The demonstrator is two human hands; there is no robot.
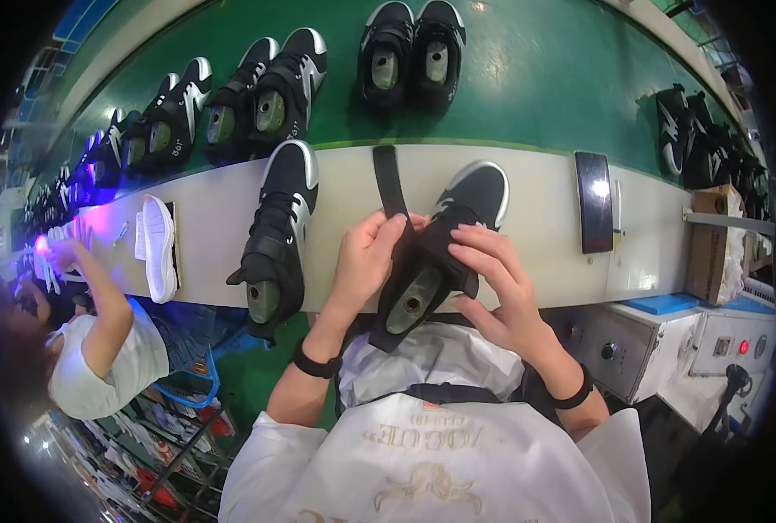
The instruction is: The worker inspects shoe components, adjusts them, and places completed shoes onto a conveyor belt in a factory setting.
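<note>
A black shoe point(478, 192) with a silver-edged toe lies in front of me on the pale bench, toe pointing away. In its opening sits a grey-green last point(414, 301). My left hand point(364, 261) pinches the shoe's loose black strap point(389, 179), whose free end sticks up past my fingers. Across the collar, my right hand point(503, 292) grips the shoe, fingers on top and thumb near the heel side. Left of it lies a similar black shoe point(276, 227) with its strap laid across the upper; neither hand touches that one.
Several lasted shoes point(412, 57) stand on the green surface point(527, 78) beyond the bench. A dark phone point(594, 202) lies to the right, near a cardboard box point(712, 244) and a metal control box point(628, 344). At left are a white sole point(159, 248) and a seated co-worker point(109, 357).
</note>
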